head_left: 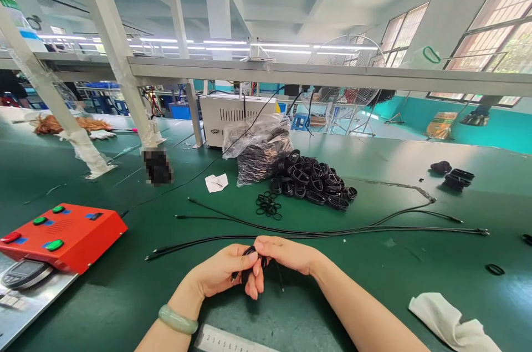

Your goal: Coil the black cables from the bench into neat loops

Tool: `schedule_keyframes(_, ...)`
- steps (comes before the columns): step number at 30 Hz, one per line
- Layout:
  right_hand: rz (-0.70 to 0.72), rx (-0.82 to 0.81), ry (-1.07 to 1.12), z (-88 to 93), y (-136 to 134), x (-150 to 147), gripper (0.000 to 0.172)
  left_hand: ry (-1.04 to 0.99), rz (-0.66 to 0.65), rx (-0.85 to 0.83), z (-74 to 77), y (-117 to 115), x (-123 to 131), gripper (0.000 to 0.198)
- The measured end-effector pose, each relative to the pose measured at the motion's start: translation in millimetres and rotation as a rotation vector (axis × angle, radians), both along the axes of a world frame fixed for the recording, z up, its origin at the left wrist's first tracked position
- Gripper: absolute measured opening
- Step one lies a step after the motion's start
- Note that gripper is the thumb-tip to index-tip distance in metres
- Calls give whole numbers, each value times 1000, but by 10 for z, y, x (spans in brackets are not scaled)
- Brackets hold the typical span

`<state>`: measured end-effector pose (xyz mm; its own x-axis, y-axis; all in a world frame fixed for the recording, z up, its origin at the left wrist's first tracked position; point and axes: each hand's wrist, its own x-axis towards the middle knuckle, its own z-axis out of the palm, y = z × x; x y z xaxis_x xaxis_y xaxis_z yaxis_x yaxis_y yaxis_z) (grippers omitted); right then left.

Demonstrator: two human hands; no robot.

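Note:
My left hand point(222, 274) and my right hand point(286, 254) meet just above the green table point(124, 291) near its front edge. Both pinch the same thin black cable point(252, 257), whose end bends between my fingertips. A green bangle point(178, 320) circles my left wrist. Beyond my hands, several long black cables point(332, 231) lie stretched across the table. Behind them sits a pile of coiled black cables point(313, 181), and a few small black rings point(268, 205) lie loose in front of it.
A red box with green buttons point(66, 235) sits at the left. A ruler point(226, 341) lies at the front edge, a white cloth point(451, 321) at the right. A plastic bag of coils point(257, 148) and a white machine point(233, 116) stand further back.

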<state>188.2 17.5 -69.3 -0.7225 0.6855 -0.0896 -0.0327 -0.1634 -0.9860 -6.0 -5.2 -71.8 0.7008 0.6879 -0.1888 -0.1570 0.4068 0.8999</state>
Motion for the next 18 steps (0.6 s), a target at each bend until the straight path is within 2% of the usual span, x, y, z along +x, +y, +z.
schedule_keyframes(4,59,-62,36,-14,-1,-15,43,23,-24,11,7,10,-22,32)
schedule_keyframes(11,95,-158,99,-101,40,-69,47,43,95,54,24,64,-53,26)
schedule_keyframes(18,160,-224,95,-165,108,-22,43,88,138,80,28,59,-29,26)
